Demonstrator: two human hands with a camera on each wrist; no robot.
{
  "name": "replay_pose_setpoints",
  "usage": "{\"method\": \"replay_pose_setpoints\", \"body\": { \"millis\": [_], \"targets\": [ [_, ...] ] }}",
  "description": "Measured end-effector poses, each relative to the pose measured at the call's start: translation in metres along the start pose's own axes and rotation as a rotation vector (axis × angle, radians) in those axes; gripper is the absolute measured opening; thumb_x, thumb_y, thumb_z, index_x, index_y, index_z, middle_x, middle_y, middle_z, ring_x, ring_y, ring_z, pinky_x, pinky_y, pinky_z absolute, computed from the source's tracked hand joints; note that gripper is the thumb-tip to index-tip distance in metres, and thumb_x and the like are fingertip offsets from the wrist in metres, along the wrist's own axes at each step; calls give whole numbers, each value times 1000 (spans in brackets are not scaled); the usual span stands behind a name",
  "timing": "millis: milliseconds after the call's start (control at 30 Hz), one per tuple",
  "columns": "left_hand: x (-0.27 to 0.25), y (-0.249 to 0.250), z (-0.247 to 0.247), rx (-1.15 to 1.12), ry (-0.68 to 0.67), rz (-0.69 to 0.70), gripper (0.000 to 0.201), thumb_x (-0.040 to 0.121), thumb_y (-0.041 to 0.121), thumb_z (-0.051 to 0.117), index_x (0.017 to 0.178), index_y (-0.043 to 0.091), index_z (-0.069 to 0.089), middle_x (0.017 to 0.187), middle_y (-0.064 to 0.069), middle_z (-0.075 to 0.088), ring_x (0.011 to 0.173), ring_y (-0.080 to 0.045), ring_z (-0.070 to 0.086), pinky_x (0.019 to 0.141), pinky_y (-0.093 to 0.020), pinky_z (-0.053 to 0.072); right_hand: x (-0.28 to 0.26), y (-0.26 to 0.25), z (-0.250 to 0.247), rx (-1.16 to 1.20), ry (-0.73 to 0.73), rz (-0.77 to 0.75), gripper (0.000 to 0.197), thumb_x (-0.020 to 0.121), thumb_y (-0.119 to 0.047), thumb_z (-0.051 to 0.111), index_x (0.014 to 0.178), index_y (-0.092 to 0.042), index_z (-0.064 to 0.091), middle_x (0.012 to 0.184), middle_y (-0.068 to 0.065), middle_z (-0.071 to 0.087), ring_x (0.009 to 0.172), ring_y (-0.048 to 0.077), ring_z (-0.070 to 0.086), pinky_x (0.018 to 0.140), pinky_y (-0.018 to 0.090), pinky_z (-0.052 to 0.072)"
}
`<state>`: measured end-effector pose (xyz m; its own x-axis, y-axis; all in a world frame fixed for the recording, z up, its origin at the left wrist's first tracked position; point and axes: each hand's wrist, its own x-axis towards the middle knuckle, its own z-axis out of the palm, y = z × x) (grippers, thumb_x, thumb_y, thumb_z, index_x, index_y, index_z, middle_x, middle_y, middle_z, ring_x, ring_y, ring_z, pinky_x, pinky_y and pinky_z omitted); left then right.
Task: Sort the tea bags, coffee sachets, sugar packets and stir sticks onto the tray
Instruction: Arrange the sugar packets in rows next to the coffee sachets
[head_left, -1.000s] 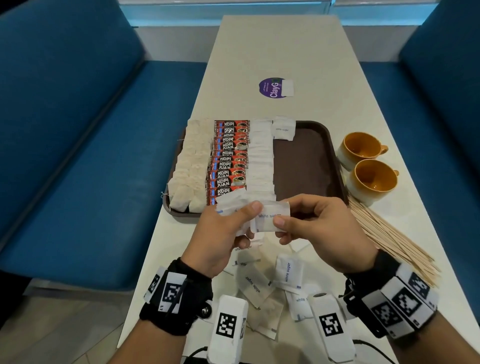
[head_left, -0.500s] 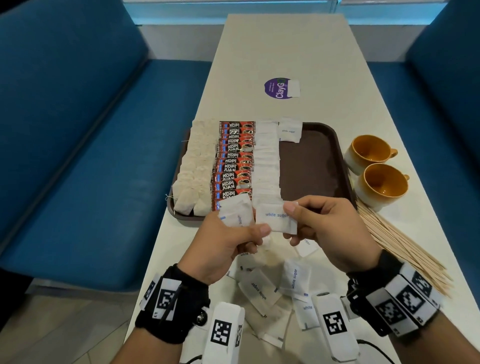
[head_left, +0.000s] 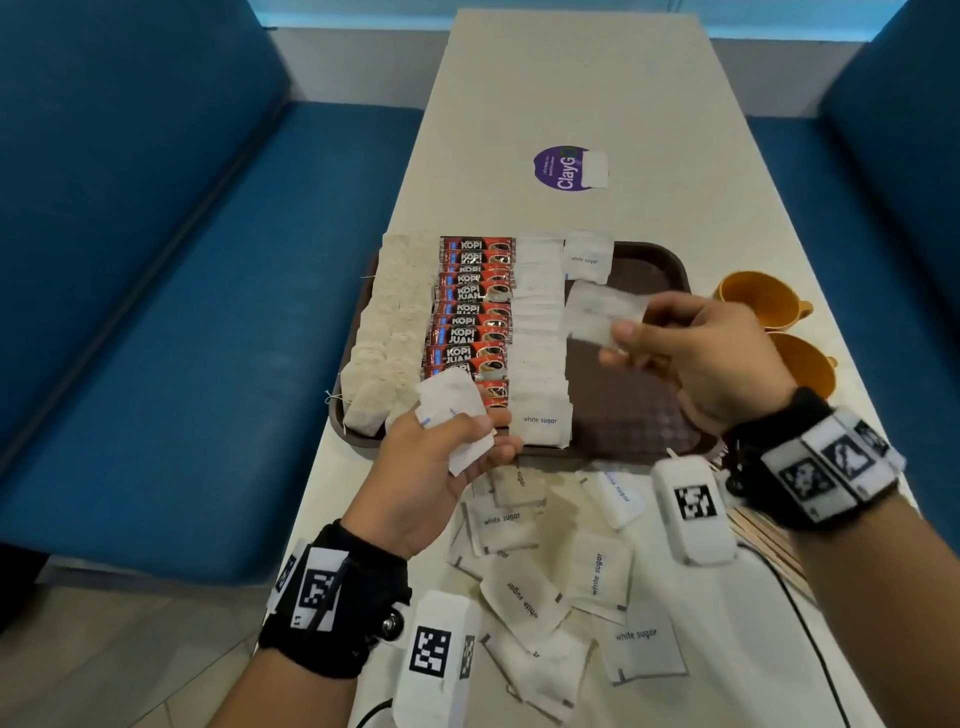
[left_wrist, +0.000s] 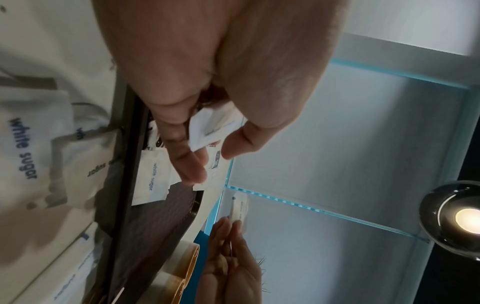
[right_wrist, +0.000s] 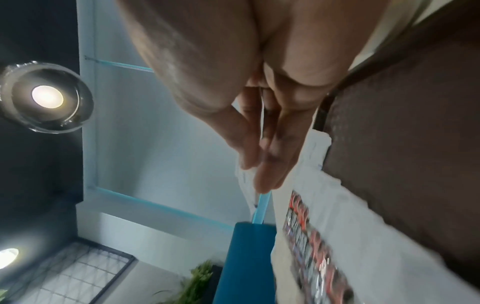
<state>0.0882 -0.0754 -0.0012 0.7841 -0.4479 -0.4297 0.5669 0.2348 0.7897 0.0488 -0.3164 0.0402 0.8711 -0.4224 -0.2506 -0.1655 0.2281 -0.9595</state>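
Loose sugar packets lie scattered on the pale table nearest the person, several face up with "white sugar" printed on them, some overlapping. Just beyond that heap, the left hand hovers at the near edge of the brown tray, its fingers curled round a small bunch of sugar packets that fan out above the thumb. To the right of the heap, the ends of wooden stir sticks show on the table under the right wrist.

Farther out, the right hand is raised over the bare right half of the tray, pinching a single sugar packet by its edge between thumb and fingertips; the packet is blurred. The right wrist view shows that packet edge-on between the pressed fingers.

On the tray, sorted columns run from the near edge to the far edge: tea bags at the left, red coffee sachets next, then a column of sugar packets. One more sugar packet lies at the far edge, beginning a further column just right of it.

Two orange cups stand on the table just right of the tray. Beyond the tray, a purple round sticker lies on the tabletop, and blue bench seats flank the table.
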Motion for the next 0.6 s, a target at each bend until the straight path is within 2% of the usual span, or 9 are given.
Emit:
{"method": "replay_pose_setpoints", "body": {
  "millis": [33, 100, 133, 233, 300, 367, 467, 533, 600],
  "targets": [
    [2, 1, 0, -25, 5, -8, 26, 96, -9, 49, 119, -5, 61, 105, -24, 72, 91, -40, 73, 82, -39, 63, 14, -4, -3, -31, 28, -19, 14, 84, 4, 72, 97, 1, 69, 95, 24, 74, 87, 40, 69, 68, 25, 61],
    [6, 1, 0, -78, 14, -27, 35, 95, -11, 39, 124, -9, 57, 107, -26, 71, 98, -46, 72, 96, -49, 58, 46, -7, -9, -101, 106, -18, 10, 89, 5, 71, 98, 1, 68, 100, 24, 73, 81, 35, 73, 68, 30, 64],
    [7, 2, 0, -103, 16, -36, 38, 94, -11, 36, 126, -11, 56, 108, -27, 71, 100, -48, 71, 99, -52, 56, 64, -6, -11, -154, 144, -8, 8, 90, 4, 71, 96, 0, 68, 102, 25, 72, 76, 32, 73, 66, 32, 64],
    [10, 3, 2, -145, 6, -60, 44, 92, -13, 30, 128, -12, 55, 115, -33, 68, 103, -53, 69, 93, -52, 58, 109, 0, -13, -396, 210, 28, 11, 88, -1, 76, 88, -9, 68, 99, 22, 73, 69, 26, 70, 59, 32, 63],
    [12, 3, 2, -128, -2, -67, 45, 92, -14, 30, 128, -10, 56, 119, -35, 67, 104, -54, 68, 92, -51, 59, 129, 5, -12, -541, 216, 53, 14, 87, -5, 79, 85, -14, 67, 88, 14, 71, 65, 23, 65, 59, 30, 60],
    [13, 2, 3, -103, -12, -71, 44, 92, -14, 30, 127, -9, 57, 120, -35, 67, 105, -53, 68, 95, -52, 58, 143, 9, -10, -637, 203, 70, 12, 87, -8, 79, 91, -13, 70, 82, 7, 69, 61, 19, 61, 62, 29, 59],
    [16, 3, 2, -87, -23, -75, 43, 93, -14, 31, 127, -8, 57, 119, -34, 67, 105, -53, 68, 94, -51, 58, 163, 16, -11, -734, 193, 95, 24, 84, -12, 83, 106, -12, 72, 90, 8, 73, 69, 23, 69, 78, 37, 63],
    [17, 3, 2, -83, -26, -76, 42, 94, -14, 32, 127, -8, 56, 119, -34, 67, 105, -53, 68, 92, -49, 59, 170, 19, -12, -763, 187, 108, 29, 82, -13, 85, 107, -15, 72, 95, 8, 74, 69, 24, 71, 82, 39, 63],
    [18, 3, 1, -80, -26, -76, 42, 94, -14, 32, 127, -8, 56, 119, -34, 67, 105, -54, 68, 91, -49, 60, 172, 20, -13, -761, 197, 106, 28, 80, -12, 87, 102, -17, 71, 96, 7, 74, 66, 24, 71, 80, 38, 64]
  ]
}}
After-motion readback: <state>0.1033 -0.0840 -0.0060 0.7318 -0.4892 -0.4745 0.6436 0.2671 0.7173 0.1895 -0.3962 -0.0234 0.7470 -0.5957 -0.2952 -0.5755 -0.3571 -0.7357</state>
